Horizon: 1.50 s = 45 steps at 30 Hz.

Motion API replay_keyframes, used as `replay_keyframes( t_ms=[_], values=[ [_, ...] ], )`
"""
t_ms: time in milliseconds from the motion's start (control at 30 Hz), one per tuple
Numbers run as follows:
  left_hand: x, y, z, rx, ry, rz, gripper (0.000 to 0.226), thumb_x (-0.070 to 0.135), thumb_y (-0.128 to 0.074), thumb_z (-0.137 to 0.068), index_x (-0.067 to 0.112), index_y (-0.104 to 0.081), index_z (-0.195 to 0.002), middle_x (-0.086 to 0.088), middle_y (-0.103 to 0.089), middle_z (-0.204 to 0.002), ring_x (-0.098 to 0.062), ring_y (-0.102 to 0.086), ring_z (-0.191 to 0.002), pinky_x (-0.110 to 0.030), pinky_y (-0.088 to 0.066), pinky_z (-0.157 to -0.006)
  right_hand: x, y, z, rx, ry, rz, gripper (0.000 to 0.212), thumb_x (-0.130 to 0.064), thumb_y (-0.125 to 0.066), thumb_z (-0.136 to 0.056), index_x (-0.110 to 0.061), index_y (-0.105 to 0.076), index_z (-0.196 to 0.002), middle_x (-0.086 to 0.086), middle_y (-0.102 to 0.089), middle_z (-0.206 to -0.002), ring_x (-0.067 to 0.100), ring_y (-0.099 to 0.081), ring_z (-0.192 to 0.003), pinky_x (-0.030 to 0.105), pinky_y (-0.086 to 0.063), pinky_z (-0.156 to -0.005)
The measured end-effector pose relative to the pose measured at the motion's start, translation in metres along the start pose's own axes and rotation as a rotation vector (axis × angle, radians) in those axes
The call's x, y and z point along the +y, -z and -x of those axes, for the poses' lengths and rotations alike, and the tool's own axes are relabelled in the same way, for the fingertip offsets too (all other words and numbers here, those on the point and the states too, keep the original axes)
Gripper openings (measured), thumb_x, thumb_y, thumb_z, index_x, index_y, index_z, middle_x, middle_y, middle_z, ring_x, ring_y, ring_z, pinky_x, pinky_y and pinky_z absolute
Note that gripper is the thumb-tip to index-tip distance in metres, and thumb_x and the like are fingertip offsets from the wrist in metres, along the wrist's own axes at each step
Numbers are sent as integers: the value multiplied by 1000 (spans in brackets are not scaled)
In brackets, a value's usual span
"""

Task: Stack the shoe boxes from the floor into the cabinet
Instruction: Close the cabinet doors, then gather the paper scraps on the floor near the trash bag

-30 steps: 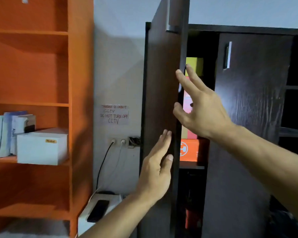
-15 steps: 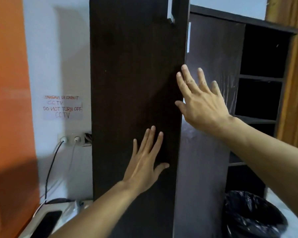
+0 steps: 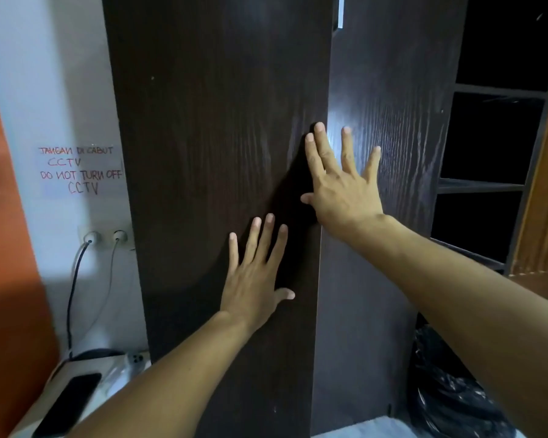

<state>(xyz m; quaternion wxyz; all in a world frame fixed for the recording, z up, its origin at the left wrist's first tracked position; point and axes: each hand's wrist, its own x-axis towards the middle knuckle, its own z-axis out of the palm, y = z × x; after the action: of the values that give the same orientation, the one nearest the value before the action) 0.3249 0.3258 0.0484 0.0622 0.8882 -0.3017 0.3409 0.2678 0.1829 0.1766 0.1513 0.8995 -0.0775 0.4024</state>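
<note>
Cabinet doors (image 3: 222,153) centre frame; open shelves (image 3: 494,184) right; wall sockets (image 3: 105,237) left; phone (image 3: 68,403) lower left; bin bag (image 3: 450,390) lower right.

Dark wood cabinet (image 3: 222,153) fills middle, both doors shut. Open shelves (image 3: 487,184) on its right side, dark. Floor (image 3: 361,428) near right: black bin bag (image 3: 450,390). Near left: white box (image 3: 86,368), black phone (image 3: 67,403) on top.

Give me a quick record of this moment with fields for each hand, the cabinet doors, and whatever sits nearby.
left hand: flat, fingers spread, on the dark brown wooden left cabinet door
right hand: flat, spanning the seam onto the right cabinet door
shoe boxes: none visible
open shelves: right side, dark
black bin bag: lower right
handwritten CCTV note: on the wall, left
</note>
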Motion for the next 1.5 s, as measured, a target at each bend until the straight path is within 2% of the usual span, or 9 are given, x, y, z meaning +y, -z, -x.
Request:
replay_keyframes(
  t_ms=[167,400,633,800,933,1167,1267,1400,1500],
  values=[
    [-4,-26,1,-118,32,-202,131,52,-71,-76,16,36,-142,-12,48,-145,-32,38,-137,-61,4,-115,-1,-34,3,-151,35,57,120,-47,-71,-78,-14,21,-149,1,27,-157,37,22,-144,70,3,-107],
    [-34,-58,8,-215,69,-250,123,43,-72,-78,19,28,-146,-9,40,-151,-30,34,-140,-66,7,-111,10,-94,4,-339,49,-75,115,-41,-70,-81,-19,20,-149,-2,23,-158,32,18,-146,64,-3,-113],
    [-34,-69,2,-209,85,-276,120,35,-72,-79,19,25,-147,-10,41,-150,-32,39,-137,-67,6,-110,11,-113,8,-348,35,-293,115,-26,-74,-82,-25,19,-150,-10,34,-153,26,22,-145,49,-38,-108],
    [-18,-75,8,-175,83,-250,109,34,-70,-81,16,12,-151,-16,33,-153,-38,29,-141,-63,3,-115,15,-115,20,-382,65,-233,110,-30,-71,-84,-27,17,-150,-10,30,-155,26,17,-147,51,-35,-110],
    [-7,-91,23,-196,-13,-225,101,36,-69,-79,15,-4,-153,-18,25,-157,-37,23,-144,-60,5,-115,20,-122,43,-442,94,-237,104,-28,-68,-83,-30,10,-151,-10,21,-158,25,3,-149,51,-31,-111],
    [20,-125,74,-429,-141,-52,93,49,-57,-88,15,-2,-154,-14,17,-159,-34,20,-146,-60,1,-116,30,-139,108,-662,2,-267,94,-31,-66,-84,-34,-2,-152,-13,3,-161,27,-36,-138,40,-41,-103],
    [31,-138,95,-556,-166,32,91,50,-56,-88,15,-4,-153,-11,15,-160,-31,16,-147,-59,0,-116,39,-145,138,-738,-54,-279,86,-34,-66,-84,-33,-13,-151,-6,-14,-160,27,-36,-138,39,-37,-109],
    [45,-153,105,-778,-180,102,94,49,-61,-86,17,-4,-153,-9,12,-161,-30,9,-148,-58,-1,-117,57,-142,186,-846,-194,-239,78,-42,-67,-81,-29,-28,-148,5,-45,-146,29,-48,-128,40,-44,-102],
    [57,-160,106,-876,-206,167,94,48,-64,-83,17,-9,-153,-10,4,-162,-31,1,-149,-58,-5,-117,70,-129,218,-937,-251,-213,71,-43,-66,-81,-28,-36,-143,10,-55,-133,31,-56,-116,40,-50,-93]
  ],
)
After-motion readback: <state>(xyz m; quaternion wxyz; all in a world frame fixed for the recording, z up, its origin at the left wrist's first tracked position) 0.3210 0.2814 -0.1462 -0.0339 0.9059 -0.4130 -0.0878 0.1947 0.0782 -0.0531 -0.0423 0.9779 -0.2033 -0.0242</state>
